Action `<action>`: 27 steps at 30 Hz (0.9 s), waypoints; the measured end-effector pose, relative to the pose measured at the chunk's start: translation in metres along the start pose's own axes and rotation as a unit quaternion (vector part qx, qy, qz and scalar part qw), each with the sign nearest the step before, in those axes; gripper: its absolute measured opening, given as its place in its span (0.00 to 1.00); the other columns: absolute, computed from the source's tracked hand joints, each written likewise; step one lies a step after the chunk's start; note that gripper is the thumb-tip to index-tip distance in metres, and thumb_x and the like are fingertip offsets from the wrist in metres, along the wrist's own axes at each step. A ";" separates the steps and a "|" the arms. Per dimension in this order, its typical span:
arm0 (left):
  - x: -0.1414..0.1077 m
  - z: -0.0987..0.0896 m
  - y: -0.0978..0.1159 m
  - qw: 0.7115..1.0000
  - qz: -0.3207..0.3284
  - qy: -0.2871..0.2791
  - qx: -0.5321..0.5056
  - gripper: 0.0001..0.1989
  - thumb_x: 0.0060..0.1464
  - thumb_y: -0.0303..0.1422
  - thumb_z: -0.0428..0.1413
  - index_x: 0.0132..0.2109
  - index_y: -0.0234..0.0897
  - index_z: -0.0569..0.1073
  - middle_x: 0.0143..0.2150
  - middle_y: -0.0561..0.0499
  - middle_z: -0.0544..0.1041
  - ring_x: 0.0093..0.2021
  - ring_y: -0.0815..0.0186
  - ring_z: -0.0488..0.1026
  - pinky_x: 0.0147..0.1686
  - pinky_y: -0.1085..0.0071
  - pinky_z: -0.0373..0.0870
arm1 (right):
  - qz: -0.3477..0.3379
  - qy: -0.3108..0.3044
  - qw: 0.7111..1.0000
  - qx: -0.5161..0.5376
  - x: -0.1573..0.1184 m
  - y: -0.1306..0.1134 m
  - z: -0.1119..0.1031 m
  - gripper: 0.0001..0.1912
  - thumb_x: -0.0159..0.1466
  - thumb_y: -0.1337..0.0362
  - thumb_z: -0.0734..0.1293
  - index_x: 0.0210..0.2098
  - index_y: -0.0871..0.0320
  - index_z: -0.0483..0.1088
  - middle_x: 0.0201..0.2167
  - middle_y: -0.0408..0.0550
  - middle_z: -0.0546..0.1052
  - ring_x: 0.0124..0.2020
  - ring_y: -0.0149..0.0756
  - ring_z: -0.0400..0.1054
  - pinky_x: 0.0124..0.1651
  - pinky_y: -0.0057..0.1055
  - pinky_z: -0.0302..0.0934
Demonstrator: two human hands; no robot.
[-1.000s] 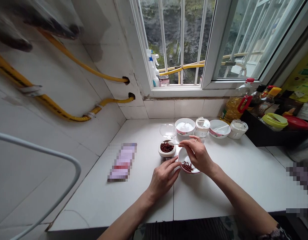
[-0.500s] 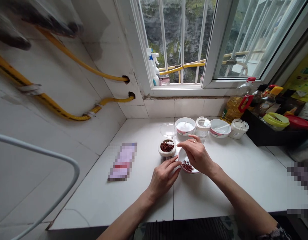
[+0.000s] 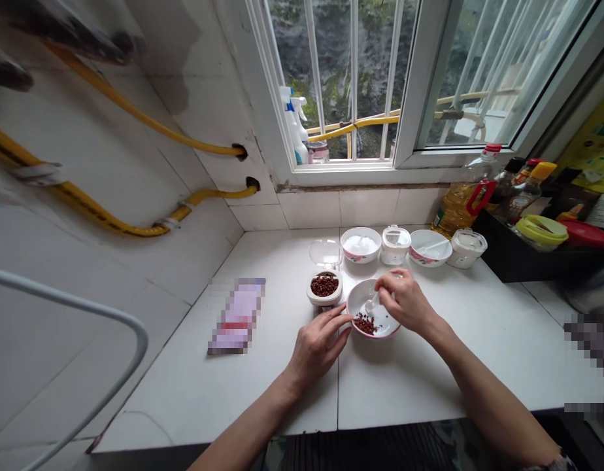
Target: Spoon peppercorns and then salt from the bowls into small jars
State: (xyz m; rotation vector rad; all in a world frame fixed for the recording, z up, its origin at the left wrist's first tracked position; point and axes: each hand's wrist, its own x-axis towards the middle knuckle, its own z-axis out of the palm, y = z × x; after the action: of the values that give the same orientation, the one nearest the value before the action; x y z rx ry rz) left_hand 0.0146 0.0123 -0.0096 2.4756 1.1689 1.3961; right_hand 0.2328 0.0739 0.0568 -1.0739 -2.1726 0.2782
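Observation:
A white bowl (image 3: 387, 320) with a pink rim stands on the counter, a heap of reddish-brown peppercorns (image 3: 365, 323) in its lower left part. At its left edge, my left hand (image 3: 319, 345) holds the rim with its fingertips. My right hand (image 3: 404, 302) is closed on a small white spoon (image 3: 372, 303), whose scoop is inside the bowl above the grains. Just left of the bowl sits a white jar (image 3: 324, 300), full of the same peppercorns. Its clear lid (image 3: 325, 252) stands raised behind it.
Behind are a flowered bowl of white powder (image 3: 359, 246), a lidded jar (image 3: 395, 244), another flowered bowl (image 3: 431, 248) with a spoon and a second lidded jar (image 3: 467, 248). An oil bottle (image 3: 461, 196) and black condiment box (image 3: 508, 252) are at right; a blurred purple packet (image 3: 238, 317) lies left.
My right hand has moved the spoon from over the peppercorn jar down and right into the white bowl. My left hand stays at the bowl's rim.

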 end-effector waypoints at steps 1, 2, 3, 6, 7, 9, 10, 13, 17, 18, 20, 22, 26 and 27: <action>0.000 0.000 0.000 1.000 -0.002 -0.001 -0.001 0.11 0.63 0.27 0.54 0.52 0.39 0.73 0.54 0.43 0.78 0.52 0.61 0.77 0.47 0.67 0.79 | 0.000 -0.019 1.000 0.001 -0.001 0.001 0.004 0.11 0.60 0.74 0.59 0.27 0.55 0.69 0.18 0.40 0.75 0.21 0.33 0.67 0.57 0.45 0.59; 0.000 -0.001 0.000 1.000 -0.003 -0.002 -0.001 0.11 0.63 0.27 0.54 0.52 0.39 0.73 0.54 0.43 0.78 0.52 0.60 0.77 0.47 0.67 0.79 | 0.001 -0.033 0.999 0.010 -0.001 0.000 0.007 0.11 0.60 0.74 0.58 0.27 0.56 0.69 0.17 0.39 0.74 0.20 0.32 0.66 0.58 0.46 0.59; 0.000 -0.001 0.000 1.000 -0.005 -0.004 -0.001 0.11 0.63 0.27 0.54 0.52 0.40 0.73 0.54 0.43 0.78 0.52 0.60 0.77 0.47 0.67 0.79 | 0.004 -0.041 0.999 0.024 -0.002 -0.001 0.010 0.11 0.60 0.74 0.58 0.27 0.56 0.69 0.17 0.39 0.75 0.20 0.32 0.66 0.58 0.46 0.59; 0.000 -0.001 0.001 1.000 -0.006 -0.006 0.001 0.11 0.63 0.27 0.54 0.51 0.40 0.74 0.54 0.43 0.78 0.52 0.60 0.78 0.48 0.66 0.78 | 0.042 -0.036 0.995 0.083 -0.001 -0.004 0.012 0.11 0.59 0.74 0.58 0.26 0.56 0.68 0.17 0.40 0.76 0.22 0.33 0.69 0.55 0.43 0.61; 0.000 -0.001 0.001 1.000 -0.006 -0.006 0.002 0.11 0.63 0.27 0.54 0.51 0.40 0.74 0.54 0.42 0.78 0.52 0.60 0.78 0.49 0.66 0.78 | 0.066 -0.032 0.991 0.110 -0.001 -0.005 0.011 0.11 0.59 0.73 0.58 0.26 0.56 0.68 0.17 0.40 0.77 0.23 0.34 0.70 0.51 0.41 0.63; 0.001 -0.001 0.001 1.000 -0.005 -0.005 0.002 0.11 0.63 0.27 0.54 0.51 0.39 0.73 0.53 0.42 0.78 0.52 0.60 0.78 0.48 0.65 0.79 | 0.128 -0.028 0.976 0.173 0.000 -0.004 0.007 0.09 0.58 0.71 0.58 0.26 0.56 0.68 0.18 0.41 0.77 0.23 0.35 0.71 0.41 0.35 0.66; 0.001 -0.001 0.001 1.000 -0.005 -0.005 0.001 0.11 0.63 0.27 0.54 0.51 0.39 0.73 0.53 0.42 0.78 0.52 0.59 0.78 0.48 0.65 0.79 | 0.159 -0.027 0.965 0.206 0.001 -0.004 0.005 0.09 0.58 0.69 0.59 0.26 0.56 0.69 0.17 0.42 0.77 0.22 0.35 0.71 0.35 0.33 0.66; 0.001 -0.001 0.001 1.000 -0.003 -0.005 0.000 0.11 0.63 0.27 0.54 0.51 0.39 0.73 0.53 0.42 0.78 0.52 0.59 0.78 0.48 0.65 0.79 | 0.221 -0.019 0.932 0.285 0.003 -0.001 0.000 0.07 0.56 0.65 0.60 0.27 0.56 0.70 0.17 0.42 0.76 0.21 0.34 0.71 0.29 0.30 0.64; 0.001 -0.001 0.000 1.000 -0.002 -0.006 0.000 0.11 0.63 0.26 0.54 0.51 0.39 0.73 0.53 0.42 0.78 0.53 0.59 0.77 0.48 0.65 0.79 | 0.244 -0.008 0.907 0.344 0.006 0.001 -0.003 0.06 0.54 0.64 0.62 0.26 0.57 0.70 0.16 0.42 0.76 0.20 0.33 0.70 0.30 0.30 0.66; 0.001 -0.001 0.001 1.000 -0.001 -0.005 0.001 0.11 0.63 0.26 0.54 0.51 0.39 0.73 0.53 0.42 0.78 0.53 0.59 0.77 0.48 0.65 0.79 | 0.248 -0.005 0.902 0.354 0.006 0.001 -0.003 0.06 0.53 0.63 0.62 0.25 0.57 0.71 0.16 0.43 0.76 0.20 0.33 0.69 0.30 0.30 0.66; 0.001 -0.001 0.001 1.000 0.001 -0.004 0.003 0.11 0.62 0.26 0.54 0.51 0.38 0.73 0.53 0.42 0.78 0.52 0.60 0.78 0.48 0.65 0.79 | 0.253 0.000 0.894 0.370 0.008 0.002 -0.004 0.06 0.53 0.63 0.63 0.25 0.57 0.71 0.16 0.43 0.76 0.20 0.33 0.69 0.30 0.30 0.66; 0.001 -0.001 0.001 1.000 0.002 -0.003 0.004 0.11 0.62 0.26 0.54 0.51 0.38 0.73 0.53 0.42 0.78 0.52 0.60 0.78 0.48 0.66 0.79 | 0.258 0.007 0.885 0.387 0.008 0.002 -0.004 0.07 0.53 0.62 0.64 0.26 0.58 0.72 0.17 0.43 0.77 0.21 0.33 0.70 0.30 0.31 0.66; 0.001 -0.001 0.001 1.000 0.003 -0.001 0.001 0.11 0.63 0.26 0.54 0.51 0.38 0.73 0.53 0.42 0.78 0.52 0.60 0.78 0.48 0.66 0.79 | 0.255 0.029 0.873 0.415 0.010 0.001 0.000 0.10 0.56 0.58 0.67 0.30 0.59 0.72 0.21 0.46 0.79 0.24 0.34 0.73 0.34 0.33 0.69; 0.001 -0.001 0.001 1.000 0.002 0.000 0.001 0.11 0.63 0.26 0.54 0.51 0.39 0.73 0.53 0.42 0.78 0.52 0.60 0.78 0.48 0.65 0.79 | 0.249 0.033 0.873 0.418 0.011 -0.001 0.002 0.11 0.57 0.57 0.67 0.31 0.59 0.72 0.22 0.47 0.80 0.25 0.35 0.74 0.36 0.34 0.70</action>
State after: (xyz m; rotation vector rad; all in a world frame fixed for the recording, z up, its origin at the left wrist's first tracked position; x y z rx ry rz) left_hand 0.0151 0.0119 -0.0076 2.4798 1.1664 1.3962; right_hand 0.2264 0.0821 0.0615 -1.0483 -1.3960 1.2602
